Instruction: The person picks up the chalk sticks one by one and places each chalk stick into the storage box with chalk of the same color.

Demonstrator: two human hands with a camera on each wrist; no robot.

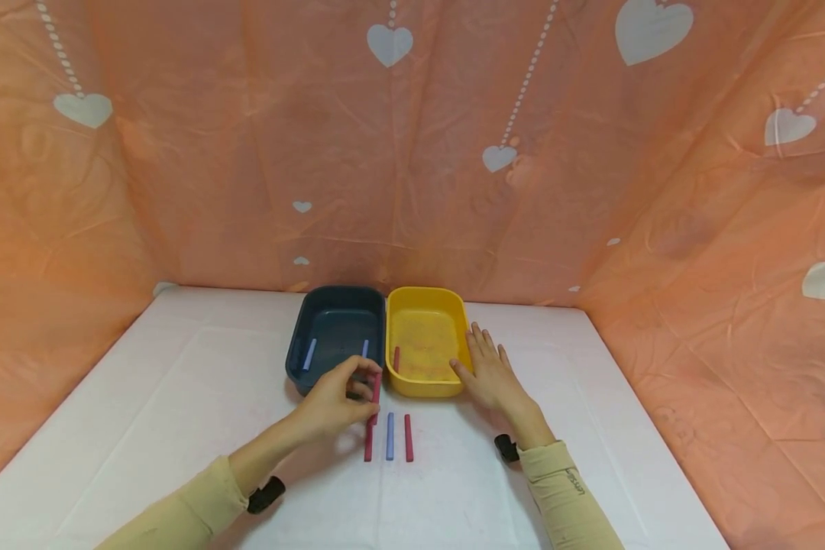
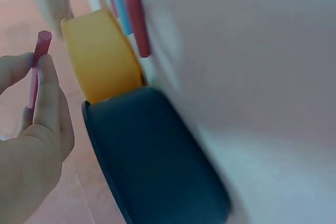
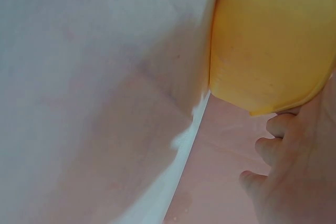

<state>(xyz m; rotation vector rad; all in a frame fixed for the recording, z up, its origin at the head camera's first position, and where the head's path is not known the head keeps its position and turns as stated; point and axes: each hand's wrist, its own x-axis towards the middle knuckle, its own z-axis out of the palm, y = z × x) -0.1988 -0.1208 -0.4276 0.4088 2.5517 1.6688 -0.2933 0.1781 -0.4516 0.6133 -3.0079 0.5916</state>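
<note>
My left hand (image 1: 331,399) pinches a red chalk stick (image 1: 376,388) between thumb and fingers, near the front corner where the two tubs meet. In the left wrist view this chalk's blunt end points up past the fingertips. My right hand (image 1: 495,376) rests at the right rim of the yellow tub (image 1: 428,389), its fingers extended. One red chalk (image 1: 396,360) leans inside that tub. The dark blue tub (image 1: 296,344) on the left holds two blue chalks, one (image 1: 309,354) at its left side and another (image 1: 365,348) partly behind my left hand.
In front of the tubs a blue chalk (image 1: 390,436) lies between two red ones, the left (image 1: 367,444) partly covered by the held chalk and the right (image 1: 409,438) in full view. White cloth (image 1: 564,382) covers the table. An orange curtain with hearts (image 1: 419,214) hangs behind.
</note>
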